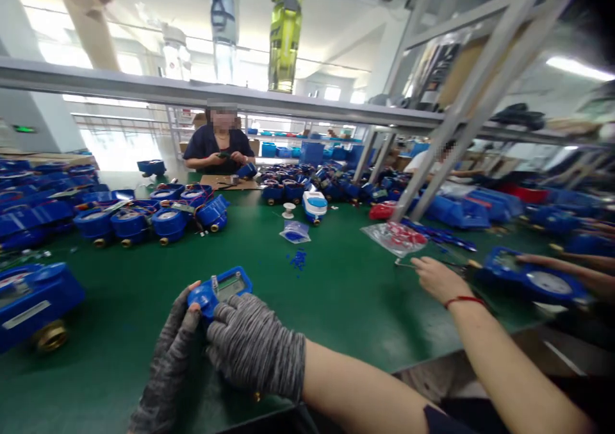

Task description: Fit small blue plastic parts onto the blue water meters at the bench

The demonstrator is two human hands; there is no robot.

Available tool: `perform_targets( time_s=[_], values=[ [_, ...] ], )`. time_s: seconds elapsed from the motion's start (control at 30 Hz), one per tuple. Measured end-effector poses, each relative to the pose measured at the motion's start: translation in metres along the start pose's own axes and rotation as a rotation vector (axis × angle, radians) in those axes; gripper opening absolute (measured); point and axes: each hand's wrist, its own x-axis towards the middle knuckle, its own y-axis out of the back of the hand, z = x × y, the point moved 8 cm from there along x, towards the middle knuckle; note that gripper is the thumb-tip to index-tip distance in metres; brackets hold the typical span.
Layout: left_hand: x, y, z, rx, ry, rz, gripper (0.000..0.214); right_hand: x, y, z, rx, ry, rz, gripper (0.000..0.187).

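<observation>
A blue water meter [206, 296] with a rectangular display window sits between my two hands near the table's front edge. My left hand [175, 338], in a grey fingerless knit glove, grips its left side with the fingertips. My right hand [252, 341], gloved the same way, is wrapped over the near side of the meter and hides much of its body. A bit of brass shows beneath my right wrist. Ahead on the green table [269, 248] lie small blue pieces [298, 259] and a clear bag [295, 231] of blue parts.
At left stand more blue meters [129, 225], one [36, 306] quite close. A co-worker's bare hand [442, 280] holds a thin tool at right, near another meter [548, 283]. A bag of red parts [396, 236] lies by the shelf post. Another person [221, 142] sits opposite.
</observation>
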Motion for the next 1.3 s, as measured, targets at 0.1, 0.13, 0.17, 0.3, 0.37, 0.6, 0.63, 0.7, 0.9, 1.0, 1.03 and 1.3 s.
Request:
perform_targets(
  time_s=[0.1,0.13,0.17,0.3,0.37,0.6,0.63,0.7,0.9,1.0,1.03,1.3],
  values=[
    [0.000,0.001,-0.005,0.024,0.022,-0.007,0.056,-0.010,0.006,-0.005,-0.094,0.019,0.089,0.026],
    [-0.001,0.001,-0.005,0.022,0.032,-0.006,0.056,-0.013,0.006,-0.005,-0.104,0.017,0.105,0.026],
    [-0.003,0.000,-0.004,0.024,0.040,0.001,0.056,-0.014,0.007,-0.004,-0.101,0.011,0.115,0.026],
    [-0.008,-0.003,0.005,0.048,0.040,0.040,0.056,-0.016,0.005,0.002,-0.039,-0.032,0.123,0.023],
    [-0.007,-0.008,0.009,0.051,0.017,0.032,0.055,-0.013,0.004,0.002,-0.028,-0.053,0.131,0.021],
    [-0.021,-0.011,0.009,0.261,-0.060,0.077,0.079,-0.038,0.007,0.064,0.435,-0.221,0.352,0.019],
    [-0.030,-0.011,0.014,0.385,-0.138,0.121,0.087,-0.052,0.004,0.095,0.455,-0.364,0.412,0.020],
    [-0.054,-0.025,0.031,0.645,-0.413,0.163,0.092,-0.088,-0.008,0.159,0.295,-0.720,0.417,0.019],
    [-0.100,-0.088,0.035,0.977,-1.030,0.009,0.048,-0.139,-0.068,0.243,0.009,-0.991,-0.010,0.023],
    [-0.090,-0.086,0.033,0.928,-1.092,-0.041,0.040,-0.141,-0.080,0.243,-0.023,-0.993,-0.068,0.018],
    [-0.086,-0.083,0.034,0.899,-1.093,-0.076,0.038,-0.140,-0.082,0.242,-0.034,-0.994,-0.078,0.019],
    [-0.057,-0.044,0.041,0.756,-0.888,0.005,0.021,-0.148,-0.080,0.240,-0.061,-0.997,-0.100,0.019]
  ],
)
